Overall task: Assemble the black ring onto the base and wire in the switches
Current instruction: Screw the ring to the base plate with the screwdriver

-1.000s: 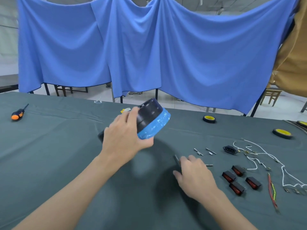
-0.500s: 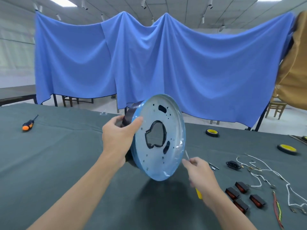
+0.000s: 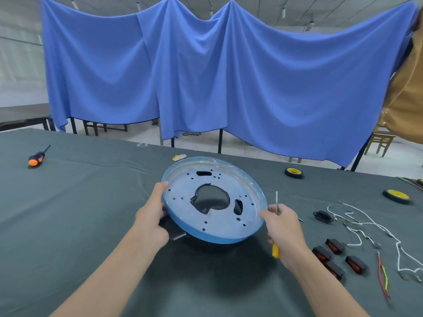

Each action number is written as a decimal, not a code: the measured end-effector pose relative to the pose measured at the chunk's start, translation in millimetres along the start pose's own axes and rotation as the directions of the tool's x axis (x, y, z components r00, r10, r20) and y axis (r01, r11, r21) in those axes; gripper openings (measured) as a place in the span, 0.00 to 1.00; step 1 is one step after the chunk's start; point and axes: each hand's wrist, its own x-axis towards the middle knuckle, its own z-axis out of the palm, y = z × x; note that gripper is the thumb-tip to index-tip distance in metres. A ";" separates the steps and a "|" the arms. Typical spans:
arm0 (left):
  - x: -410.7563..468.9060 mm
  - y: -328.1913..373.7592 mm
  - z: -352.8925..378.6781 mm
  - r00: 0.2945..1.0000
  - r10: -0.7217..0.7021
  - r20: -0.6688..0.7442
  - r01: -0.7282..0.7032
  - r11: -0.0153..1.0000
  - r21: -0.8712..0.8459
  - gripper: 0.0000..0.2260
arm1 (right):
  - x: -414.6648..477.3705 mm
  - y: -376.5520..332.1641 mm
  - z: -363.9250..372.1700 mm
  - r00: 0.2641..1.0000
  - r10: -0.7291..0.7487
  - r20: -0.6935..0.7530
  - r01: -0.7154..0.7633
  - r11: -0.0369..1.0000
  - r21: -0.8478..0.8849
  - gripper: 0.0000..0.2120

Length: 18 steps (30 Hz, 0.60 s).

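Base (image 3: 215,202), a blue-filmed disc w/ a centre cutout, is mid-frame, tilted, near edge low over the bench (image 3: 68,213); can't tell if it touches. Black ring (image 3: 175,233) is under it, and only a bit shows at the lower-left rim.

Left hand (image 3: 151,223): grip clamped on the left rim, thumb on top, fingers under & out of sight. Right hand (image 3: 283,234): grip wrapped round a yellow screwdriver (image 3: 275,250), shaft pointing up, forefinger touching the base's right rim.

Risks, my read:
- Ring isn't visibly fixed. If the left grip slackens w/ the base tilted, the ring could slide off or shift out of line w/ the holes.
- Film looks slick, so the rim may slip.
- Right hand is doing two jobs, so the screwdriver could drop or scratch the film.
- Switches (image 3: 334,245), four red-black ones at lower right, lie beside loose white wires (image 3: 366,225) & red/green leads (image 3: 382,277). A sweeping forearm could drag or tangle them.

Containers: none proper. Base is dish-like but holds nothing. Small parts lie loose on the bench, not in a tray.
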 end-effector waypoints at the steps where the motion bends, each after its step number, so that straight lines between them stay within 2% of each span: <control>1: 3.1 -3.0 -3.4 1.000 -0.015 0.001 0.015 1.000 -0.008 0.17 | 0.8 0.7 1.0 1.000 -0.005 -0.002 0.005 1.000 -0.010 0.02; 6: 17.3 -7.6 -18.6 0.997 -0.045 0.056 0.043 0.999 0.032 0.21 | 7.0 -0.5 1.1 0.999 -0.039 0.007 0.039 0.995 -0.090 0.03; 9: 23.6 -8.1 -23.4 0.996 -0.052 0.068 0.049 0.998 0.034 0.20 | 13.2 -3.3 -7.5 0.998 -0.032 0.052 0.038 0.992 -0.119 0.13; 11: 27.1 -8.6 -24.6 0.996 -0.048 0.081 0.045 0.998 0.038 0.19 | 17.9 -5.0 -18.5 0.997 -0.046 0.063 0.058 0.977 -0.205 0.16; 13: 30.5 -8.8 -24.1 0.995 -0.042 0.091 0.038 0.998 0.049 0.18 | 24.6 -4.9 -32.8 0.993 -0.093 0.067 0.111 0.922 -0.371 0.12; 15: 33.5 -9.8 -22.9 0.994 -0.042 0.106 0.037 0.998 0.049 0.18 | 29.2 -7.0 -47.9 0.985 -0.111 0.129 0.164 0.819 -0.549 0.08; 18: 38.6 -11.9 -23.7 0.992 -0.026 0.127 0.020 0.998 0.052 0.19 | 32.1 -12.6 -63.0 0.965 -0.016 0.261 0.206 0.661 -0.721 0.04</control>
